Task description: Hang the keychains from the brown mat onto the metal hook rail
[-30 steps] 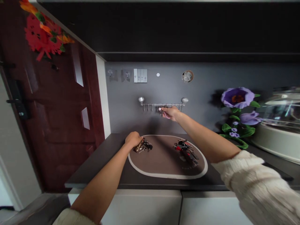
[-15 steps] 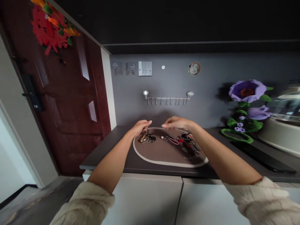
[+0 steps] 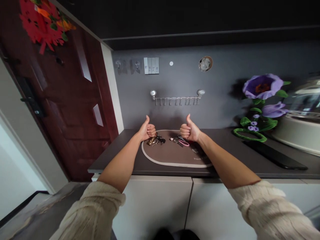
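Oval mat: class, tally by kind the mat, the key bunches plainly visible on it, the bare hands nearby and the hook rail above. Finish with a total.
Oval mat: 1
Key bunches: 2 (left bunch, pink-looped bunch)
Bare hands: 2 (left hand, right hand)
Hook rail: 1
Total: 6
The right arm hides part of the mat.

A left bunch of metal keys (image 3: 157, 141) lies flat in a loose cluster toward the left end of the oval brown mat (image 3: 170, 156), a brown-gold fob (image 3: 151, 141) at its left side and a black piece (image 3: 163, 140) at its right, its upper left edge partly covered from view. Well apart from it, nearer the mat's middle, a smaller key set (image 3: 176, 141) lies flat, with a pale round charm (image 3: 171, 139) at its left end and a pink strap loop (image 3: 184, 143) stretching out to the right.
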Tool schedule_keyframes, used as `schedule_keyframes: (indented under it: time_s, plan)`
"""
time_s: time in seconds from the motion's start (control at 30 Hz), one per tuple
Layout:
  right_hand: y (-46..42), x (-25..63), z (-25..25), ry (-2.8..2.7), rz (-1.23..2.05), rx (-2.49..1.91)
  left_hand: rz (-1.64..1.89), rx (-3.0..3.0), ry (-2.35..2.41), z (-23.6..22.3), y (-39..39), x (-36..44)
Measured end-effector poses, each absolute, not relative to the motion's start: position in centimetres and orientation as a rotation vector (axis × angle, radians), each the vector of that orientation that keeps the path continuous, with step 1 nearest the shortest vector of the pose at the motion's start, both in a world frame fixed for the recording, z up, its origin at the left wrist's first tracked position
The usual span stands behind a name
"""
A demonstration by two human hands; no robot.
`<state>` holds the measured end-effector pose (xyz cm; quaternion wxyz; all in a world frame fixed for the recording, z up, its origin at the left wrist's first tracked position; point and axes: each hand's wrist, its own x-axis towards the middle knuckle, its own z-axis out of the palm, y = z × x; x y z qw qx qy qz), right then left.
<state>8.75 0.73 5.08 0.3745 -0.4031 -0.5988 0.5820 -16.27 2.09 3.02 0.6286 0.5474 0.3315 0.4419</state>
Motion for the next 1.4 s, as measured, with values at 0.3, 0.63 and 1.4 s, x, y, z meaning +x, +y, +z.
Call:
schedule_keyframes:
  time_s: [0.3,0.63,1.4]
  plan:
    - [1.6,6.2,5.9,-1.454,1.448,-0.967,1.231,1.395,0.898,2.9,2.8,-16.1]
    - [3.8,1.0,3.6,-1.522,1.050,-1.209,1.184,2.109,1.644,0.8,4.1,-15.5]
    - [4.3,0.2,1.1,-2.211,0.170,-1.470,1.257,1.892,1.572,0.8,3.8,-15.4]
